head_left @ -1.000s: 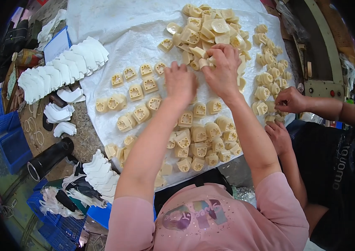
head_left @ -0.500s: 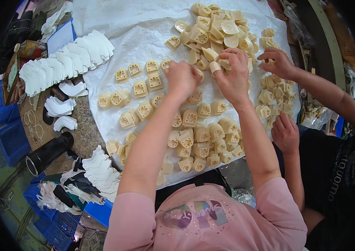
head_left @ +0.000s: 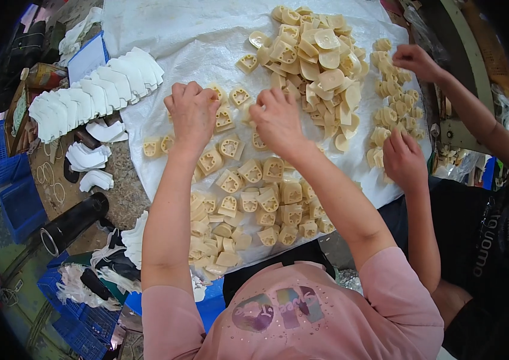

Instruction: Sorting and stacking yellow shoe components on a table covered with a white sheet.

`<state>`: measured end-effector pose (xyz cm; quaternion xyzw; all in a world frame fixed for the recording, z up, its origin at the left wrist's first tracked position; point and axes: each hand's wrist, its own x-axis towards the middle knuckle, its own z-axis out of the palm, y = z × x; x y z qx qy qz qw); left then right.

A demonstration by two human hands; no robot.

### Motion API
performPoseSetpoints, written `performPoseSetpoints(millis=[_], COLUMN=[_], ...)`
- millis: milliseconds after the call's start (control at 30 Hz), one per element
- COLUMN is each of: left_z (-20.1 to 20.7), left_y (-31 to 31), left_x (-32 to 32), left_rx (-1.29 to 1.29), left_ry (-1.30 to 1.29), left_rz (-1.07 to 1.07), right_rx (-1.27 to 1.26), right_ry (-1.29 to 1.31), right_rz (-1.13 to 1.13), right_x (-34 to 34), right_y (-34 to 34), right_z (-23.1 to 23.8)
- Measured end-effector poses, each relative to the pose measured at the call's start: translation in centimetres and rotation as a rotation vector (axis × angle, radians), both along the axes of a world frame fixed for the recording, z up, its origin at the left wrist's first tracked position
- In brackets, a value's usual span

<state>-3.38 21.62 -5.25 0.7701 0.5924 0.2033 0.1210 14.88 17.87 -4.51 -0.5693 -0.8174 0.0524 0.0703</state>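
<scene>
A white sheet (head_left: 176,60), wrinkled in places, spreads under most of what is here. At its right edge stands a co-worker in a black shirt (head_left: 446,240). Next in size is the group of cream blocks (head_left: 273,170), set in loose rows from the middle of the sheet down to its near edge, most with a cut-out face showing; those close to the near edge are packed tightly. Beyond them, up and to the right, lies a heap of cream pieces (head_left: 320,66), jumbled over one another (some are flat and rounded like tongues). Off to the left, a fanned stack of white shapes (head_left: 95,90) overlaps the sheet's border. A column of smaller cream bits (head_left: 395,99) runs along the right side, the co-worker's near hand (head_left: 407,162) beside its lower end. A blue tub (head_left: 21,210) and a black tube (head_left: 77,222) sit at the lower left.

The left hand (head_left: 193,117) is over the far rows, fingers bent, fingertips beside a block; whether it grips anything, I cannot tell. The right hand (head_left: 278,120) is curled just left of the heap's lower part, its grip likewise hidden. Smallest, a single block (head_left: 240,96) lies between the two hands.
</scene>
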Motion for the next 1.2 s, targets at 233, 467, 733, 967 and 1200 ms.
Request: performPoseSetpoints(millis=[233, 467, 733, 967, 1200], left_z=[-0.9, -0.1, 1.2, 0.3, 1.7], left_y=[0.5, 0.7, -2.7, -2.2, -2.1], left_x=[0.2, 0.6, 10.4, 15.5, 13.9], left_rx=[0.017, 0.0, 0.036, -0.173, -0.294], left_ry=[0.096, -0.001, -0.298, -0.283, -0.514], left_rz=[-0.037, 0.097, -0.168, 0.08, 0.168], right_rx=[-0.064, 0.248, 0.317, 0.222, 0.286], right_ry=[0.137, 0.261, -0.018, 0.118, 0.264], right_rz=[0.028, -0.269, -0.574, -0.585, -0.572], right_x=[1.4, 6.6, 11.1, 10.1, 11.1], right_y=[-1.0, -1.4, -0.2, 0.8, -0.1], right_z=[-0.1, 4.1, 5.3, 4.5, 4.3])
